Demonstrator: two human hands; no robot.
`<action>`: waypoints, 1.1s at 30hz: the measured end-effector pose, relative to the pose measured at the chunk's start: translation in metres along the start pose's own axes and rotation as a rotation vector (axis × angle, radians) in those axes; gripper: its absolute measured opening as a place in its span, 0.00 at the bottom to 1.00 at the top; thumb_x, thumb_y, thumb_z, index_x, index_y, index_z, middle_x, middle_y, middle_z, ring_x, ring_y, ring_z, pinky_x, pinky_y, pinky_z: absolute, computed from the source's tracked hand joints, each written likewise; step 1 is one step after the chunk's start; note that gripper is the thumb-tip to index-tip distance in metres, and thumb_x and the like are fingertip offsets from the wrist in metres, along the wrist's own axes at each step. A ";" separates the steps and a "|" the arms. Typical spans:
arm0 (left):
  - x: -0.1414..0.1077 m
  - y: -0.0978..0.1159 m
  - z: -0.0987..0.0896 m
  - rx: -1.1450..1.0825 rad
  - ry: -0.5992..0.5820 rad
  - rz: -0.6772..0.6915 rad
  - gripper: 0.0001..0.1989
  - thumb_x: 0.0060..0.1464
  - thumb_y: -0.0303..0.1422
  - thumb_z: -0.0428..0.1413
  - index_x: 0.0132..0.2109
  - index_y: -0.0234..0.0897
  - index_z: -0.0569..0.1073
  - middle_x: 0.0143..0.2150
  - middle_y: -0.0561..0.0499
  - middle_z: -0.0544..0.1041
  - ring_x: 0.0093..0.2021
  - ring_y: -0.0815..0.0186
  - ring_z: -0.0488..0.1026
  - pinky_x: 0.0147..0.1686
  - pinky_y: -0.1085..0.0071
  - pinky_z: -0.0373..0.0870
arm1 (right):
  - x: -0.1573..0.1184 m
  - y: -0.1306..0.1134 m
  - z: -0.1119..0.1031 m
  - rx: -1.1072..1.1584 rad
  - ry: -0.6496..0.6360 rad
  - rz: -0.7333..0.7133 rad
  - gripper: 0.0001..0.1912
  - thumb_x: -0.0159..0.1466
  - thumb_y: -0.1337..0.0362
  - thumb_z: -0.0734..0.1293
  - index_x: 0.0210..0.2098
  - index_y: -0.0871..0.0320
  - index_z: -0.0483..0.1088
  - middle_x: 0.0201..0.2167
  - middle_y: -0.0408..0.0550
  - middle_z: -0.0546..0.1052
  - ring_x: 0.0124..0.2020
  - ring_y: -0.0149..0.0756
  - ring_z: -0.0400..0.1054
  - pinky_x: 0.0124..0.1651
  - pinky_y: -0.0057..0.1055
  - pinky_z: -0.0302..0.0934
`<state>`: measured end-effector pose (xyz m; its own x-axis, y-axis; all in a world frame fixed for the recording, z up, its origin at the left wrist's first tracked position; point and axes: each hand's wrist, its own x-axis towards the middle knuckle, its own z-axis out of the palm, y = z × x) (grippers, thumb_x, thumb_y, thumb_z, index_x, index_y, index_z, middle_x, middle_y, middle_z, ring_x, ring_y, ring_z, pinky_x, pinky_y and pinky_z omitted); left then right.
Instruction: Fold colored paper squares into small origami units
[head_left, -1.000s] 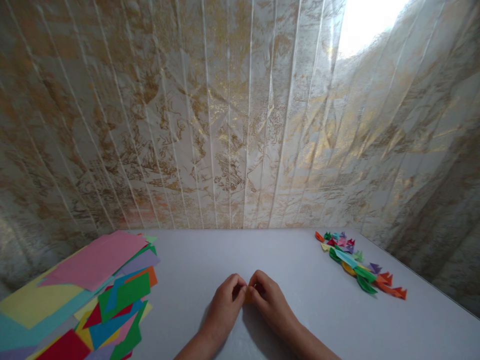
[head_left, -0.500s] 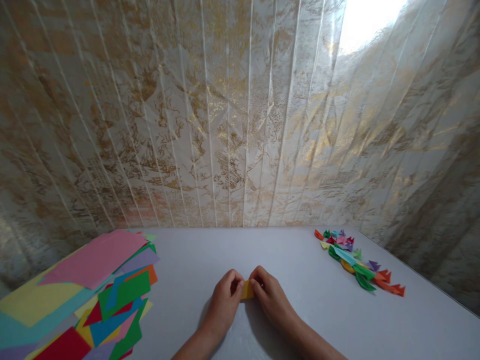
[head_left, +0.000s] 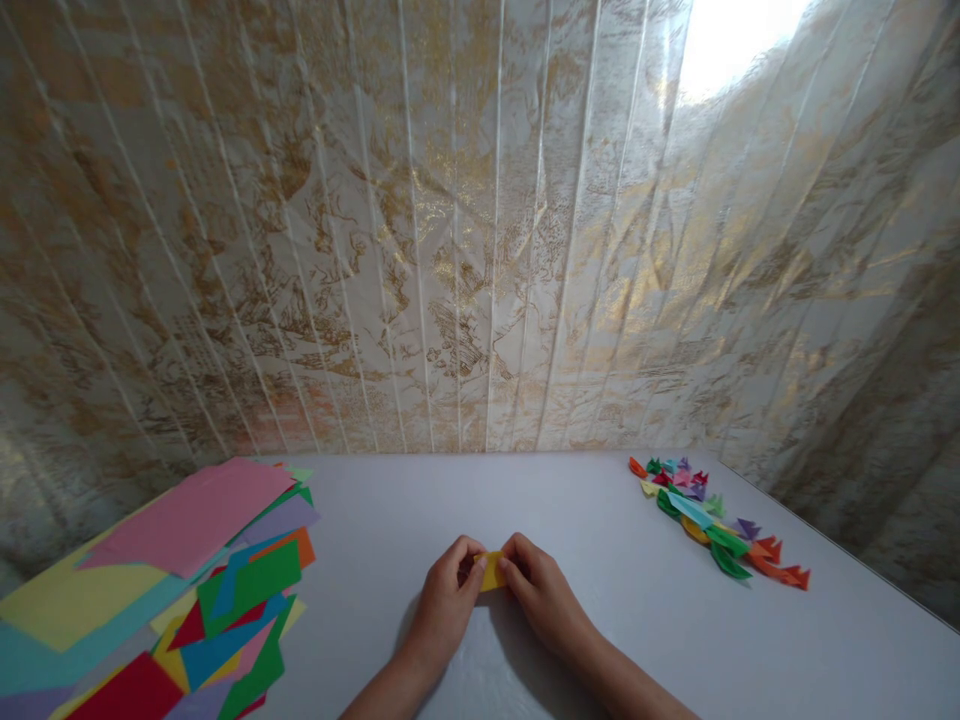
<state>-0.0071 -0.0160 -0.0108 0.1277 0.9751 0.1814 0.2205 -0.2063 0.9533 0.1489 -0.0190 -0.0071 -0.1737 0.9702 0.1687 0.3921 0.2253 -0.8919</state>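
Note:
A small piece of folded yellow paper (head_left: 493, 572) is held up between my two hands, near the middle front of the white table (head_left: 375, 520). My left hand (head_left: 451, 585) pinches its left end between thumb and curled fingers. On the other end, my right hand (head_left: 536, 580) grips the paper the same way, thumb toward me. Only the middle of the paper shows; both ends are covered by my fingers.
At the left lies a spread of coloured paper sheets, with a large pink sheet (head_left: 202, 512) on top and a green piece (head_left: 251, 588) nearer. Several small folded paper shapes, one of them light blue (head_left: 690, 511), lie along the right. A patterned curtain (head_left: 450, 250) hangs behind the table.
The yellow paper has tilted slightly and now shows a brighter face. My hands keep their pinch, with only slight shifts of the fingers.

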 end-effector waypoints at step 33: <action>0.005 -0.008 0.002 -0.089 0.079 -0.060 0.08 0.55 0.37 0.50 0.36 0.37 0.69 0.33 0.51 0.74 0.35 0.64 0.73 0.37 0.70 0.69 | -0.005 0.001 -0.003 0.103 -0.093 -0.060 0.13 0.63 0.66 0.56 0.45 0.56 0.67 0.37 0.45 0.74 0.31 0.33 0.67 0.38 0.30 0.61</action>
<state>-0.0062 -0.0096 -0.0182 0.0397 0.9896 0.1381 0.1381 -0.1423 0.9801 0.1524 -0.0230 -0.0075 -0.2789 0.9419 0.1873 0.2843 0.2673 -0.9207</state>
